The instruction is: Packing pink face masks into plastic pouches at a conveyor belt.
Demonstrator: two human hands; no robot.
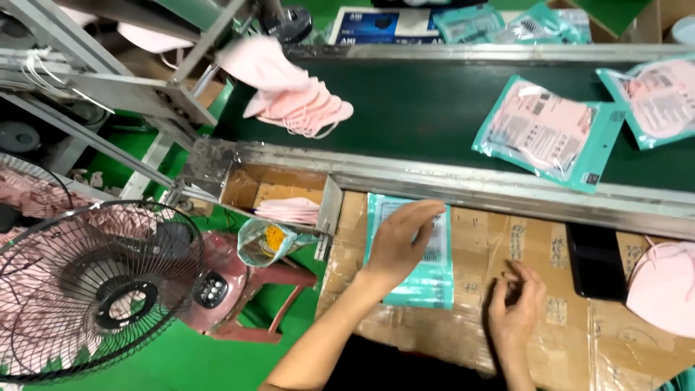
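Fingers (427,211) of our left hand (398,242) lie flat, together, on the teal pouch stack (431,279) at the desk's (579,340) ten o'clock; our right hand (515,308) rests loosely curled, empty. Two filled pouches (546,130) already ride the belt (420,101); pink masks (300,105) wait unpacked.

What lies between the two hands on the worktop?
Head view: only bare cardboard worktop lies between the left hand, resting on the teal pouches, and the right hand.
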